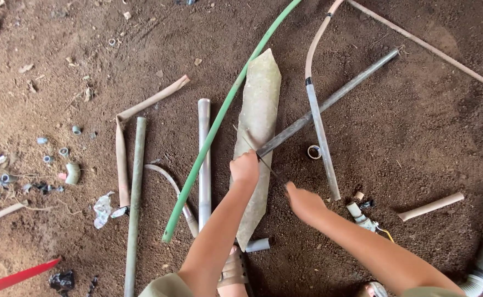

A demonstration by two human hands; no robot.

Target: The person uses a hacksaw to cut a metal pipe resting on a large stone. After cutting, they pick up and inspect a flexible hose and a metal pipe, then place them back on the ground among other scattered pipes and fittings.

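Observation:
My left hand (245,168) is closed around the near end of a long dark grey pipe (335,96) and holds it down on a pale, flat, pointed slab (261,93) lying on the dirt. My right hand (303,202) grips a thin blade (270,168) that crosses the pipe just beside my left hand. The pipe runs away to the upper right. My sandalled foot (234,270) rests on the near end of the slab.
A green hose (219,121) lies diagonally left of the slab, beside a grey pipe (203,148) and a greenish pipe (135,187). Another grey pipe (321,137), a tape ring (314,152), fittings (361,215) and small scraps (60,165) litter the soil.

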